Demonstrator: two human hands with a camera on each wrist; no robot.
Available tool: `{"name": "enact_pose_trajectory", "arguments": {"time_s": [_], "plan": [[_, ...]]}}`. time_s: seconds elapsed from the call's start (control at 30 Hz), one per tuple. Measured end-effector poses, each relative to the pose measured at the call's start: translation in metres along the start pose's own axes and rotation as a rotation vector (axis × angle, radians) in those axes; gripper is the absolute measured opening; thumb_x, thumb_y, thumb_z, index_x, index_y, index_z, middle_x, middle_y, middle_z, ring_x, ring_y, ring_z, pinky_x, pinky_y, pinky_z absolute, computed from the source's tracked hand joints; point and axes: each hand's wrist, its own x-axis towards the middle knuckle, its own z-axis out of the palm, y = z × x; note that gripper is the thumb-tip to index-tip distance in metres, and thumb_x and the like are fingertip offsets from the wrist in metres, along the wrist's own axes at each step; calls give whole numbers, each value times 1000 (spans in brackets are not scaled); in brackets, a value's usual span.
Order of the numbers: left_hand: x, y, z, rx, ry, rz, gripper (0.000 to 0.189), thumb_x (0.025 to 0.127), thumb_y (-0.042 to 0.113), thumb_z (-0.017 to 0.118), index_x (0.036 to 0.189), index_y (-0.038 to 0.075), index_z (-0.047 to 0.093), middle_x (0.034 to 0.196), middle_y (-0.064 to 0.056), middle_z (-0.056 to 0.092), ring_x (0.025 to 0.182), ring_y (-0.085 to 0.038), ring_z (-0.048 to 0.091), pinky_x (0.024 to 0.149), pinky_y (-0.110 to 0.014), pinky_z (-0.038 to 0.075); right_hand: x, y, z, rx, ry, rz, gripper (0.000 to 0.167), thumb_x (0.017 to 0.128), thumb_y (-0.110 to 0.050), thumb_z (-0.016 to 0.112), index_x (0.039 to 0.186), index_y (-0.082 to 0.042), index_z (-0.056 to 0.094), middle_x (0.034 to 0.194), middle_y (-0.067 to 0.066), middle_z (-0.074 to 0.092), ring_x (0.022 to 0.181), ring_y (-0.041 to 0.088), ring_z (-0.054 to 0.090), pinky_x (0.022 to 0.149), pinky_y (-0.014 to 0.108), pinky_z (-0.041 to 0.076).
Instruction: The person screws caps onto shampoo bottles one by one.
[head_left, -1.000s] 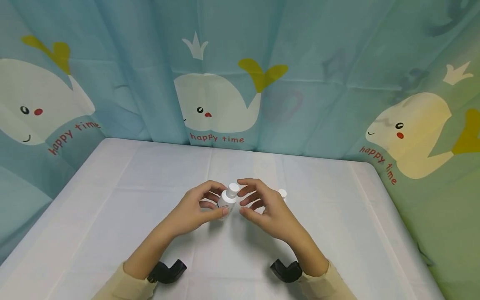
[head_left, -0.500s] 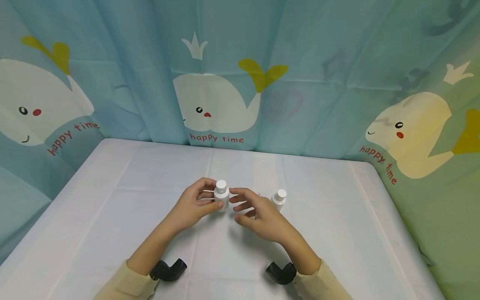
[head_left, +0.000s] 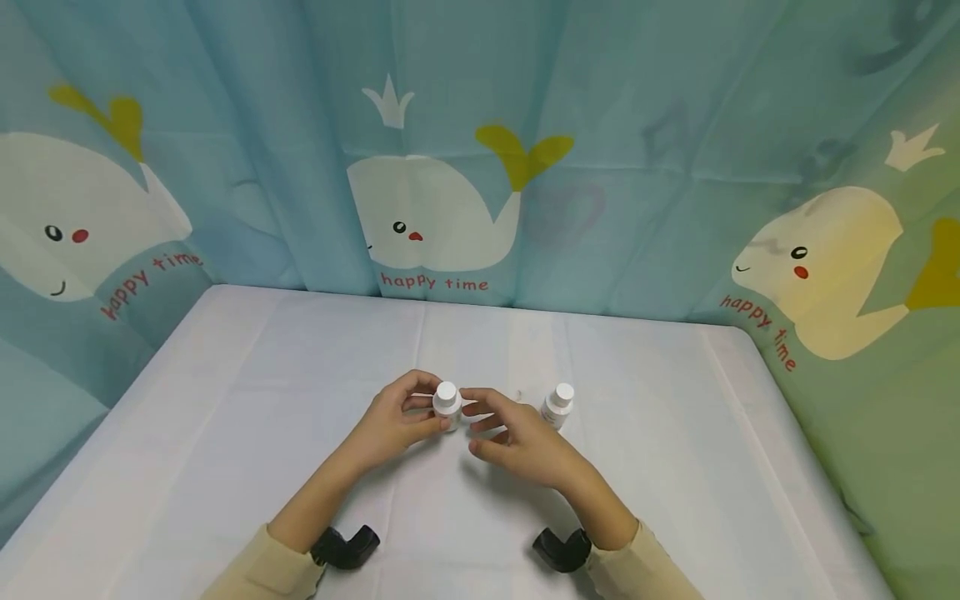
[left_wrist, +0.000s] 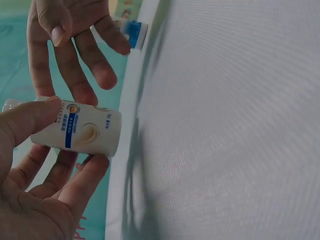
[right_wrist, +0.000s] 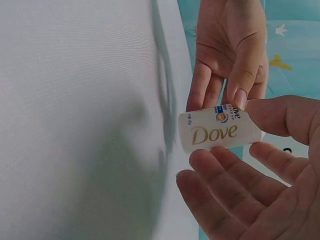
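My left hand [head_left: 397, 425] grips a small white Dove bottle [head_left: 448, 408] with a white cap, thumb on the near side and fingers behind. The bottle is upright, low over the white tabletop. In the right wrist view the bottle [right_wrist: 215, 130] shows gold "Dove" lettering; in the left wrist view its label has a blue band and a cream swirl. My right hand [head_left: 525, 442] is beside it with fingers loosely bent, forefinger tip right at the bottle's shoulder, thumb apart from it. A second white bottle [head_left: 557, 407] stands on the table just beyond my right hand.
The table [head_left: 300, 350] has a white cover and reaches back to a blue-green curtain [head_left: 622, 233] printed with whales. Black curved pieces [head_left: 345, 547] sit at both wrists, by the beige sleeves [head_left: 266, 567]. In the left wrist view, the second bottle [left_wrist: 134, 34] shows blue.
The held bottle has gone from tilted to upright and shifted slightly left and lower. My right hand moved left along with it, uncovering more of the second bottle.
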Motion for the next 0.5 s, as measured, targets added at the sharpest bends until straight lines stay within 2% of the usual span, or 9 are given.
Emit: {"name": "enact_pose_trajectory", "arguments": {"time_s": [0.23, 0.5], "plan": [[4, -6, 1, 18, -15, 5, 46, 86, 6, 77, 125, 1, 54, 128, -18, 58, 120, -34, 62, 99, -39, 52, 0, 4, -1, -19, -16, 2, 57, 95, -14, 66, 147, -15, 44, 133, 10, 62, 116, 29, 64, 89, 37, 55], [7, -8, 0, 12, -34, -3, 48, 87, 7, 77, 127, -1, 52, 129, -19, 57, 121, -36, 61, 99, -36, 52, 2, 5, -2, -18, -27, 22, 61, 94, -16, 67, 149, -18, 41, 134, 11, 62, 115, 25, 65, 87, 33, 55]]}}
